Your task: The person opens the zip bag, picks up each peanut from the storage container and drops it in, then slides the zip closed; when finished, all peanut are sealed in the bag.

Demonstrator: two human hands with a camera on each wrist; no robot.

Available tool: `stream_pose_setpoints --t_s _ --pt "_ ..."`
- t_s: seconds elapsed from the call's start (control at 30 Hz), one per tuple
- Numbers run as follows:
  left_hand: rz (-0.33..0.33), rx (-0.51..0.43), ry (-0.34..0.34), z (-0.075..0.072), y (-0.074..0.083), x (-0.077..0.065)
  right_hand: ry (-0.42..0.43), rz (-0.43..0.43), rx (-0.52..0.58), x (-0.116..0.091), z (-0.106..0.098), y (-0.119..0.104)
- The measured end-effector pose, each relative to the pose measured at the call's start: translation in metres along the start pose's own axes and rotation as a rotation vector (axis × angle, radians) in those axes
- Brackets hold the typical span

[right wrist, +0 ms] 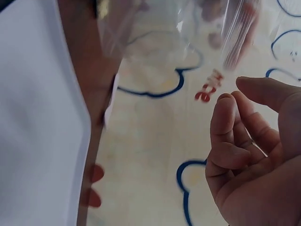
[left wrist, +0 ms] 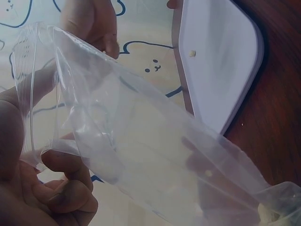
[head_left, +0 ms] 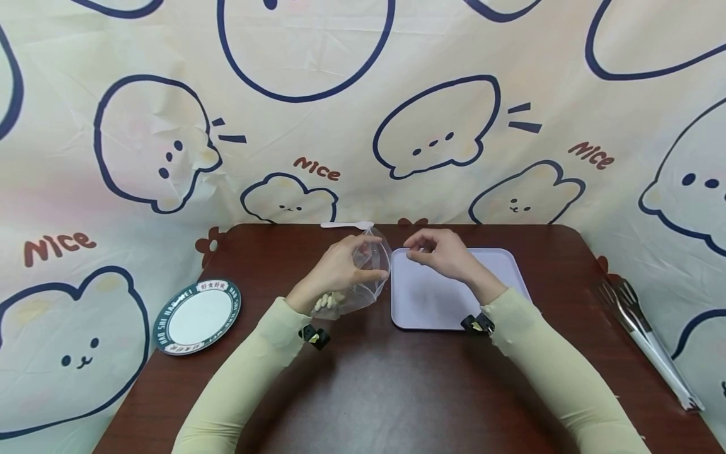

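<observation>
A clear zip bag (head_left: 363, 293) hangs tilted from my left hand (head_left: 338, 263), which holds it near its mouth; the thumb and fingers stand apart there. Several small pale pieces (head_left: 329, 301) lie in the low end of the bag. My right hand (head_left: 445, 253) hovers over the back of the pale purple tray (head_left: 454, 302), just right of the bag. In the right wrist view its fingers (right wrist: 223, 113) are loosely bent and the thumb tip is close to them, with nothing seen between. A tiny pale bit (left wrist: 192, 53) lies on the tray in the left wrist view.
A plate (head_left: 198, 315) with a green patterned rim sits at the table's left edge. A white plastic utensil (head_left: 346, 224) lies at the back edge. Metal tongs with fork-like ends (head_left: 646, 340) lie along the right edge. A printed cloth (head_left: 351, 139) hangs behind the table.
</observation>
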State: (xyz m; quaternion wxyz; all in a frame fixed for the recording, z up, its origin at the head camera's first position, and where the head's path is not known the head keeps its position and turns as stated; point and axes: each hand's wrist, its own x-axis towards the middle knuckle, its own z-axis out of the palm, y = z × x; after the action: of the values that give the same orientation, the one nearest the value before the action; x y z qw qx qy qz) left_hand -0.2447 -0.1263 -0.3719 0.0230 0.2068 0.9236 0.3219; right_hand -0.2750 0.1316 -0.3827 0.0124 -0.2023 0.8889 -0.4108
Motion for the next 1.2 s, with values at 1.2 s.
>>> stream_pose_setpoints --t_s 1.2 --pt "0.006 -0.017 0.006 -0.001 0.000 -0.002 -0.018 0.332 -0.166 -0.008 -0.041 0.141"
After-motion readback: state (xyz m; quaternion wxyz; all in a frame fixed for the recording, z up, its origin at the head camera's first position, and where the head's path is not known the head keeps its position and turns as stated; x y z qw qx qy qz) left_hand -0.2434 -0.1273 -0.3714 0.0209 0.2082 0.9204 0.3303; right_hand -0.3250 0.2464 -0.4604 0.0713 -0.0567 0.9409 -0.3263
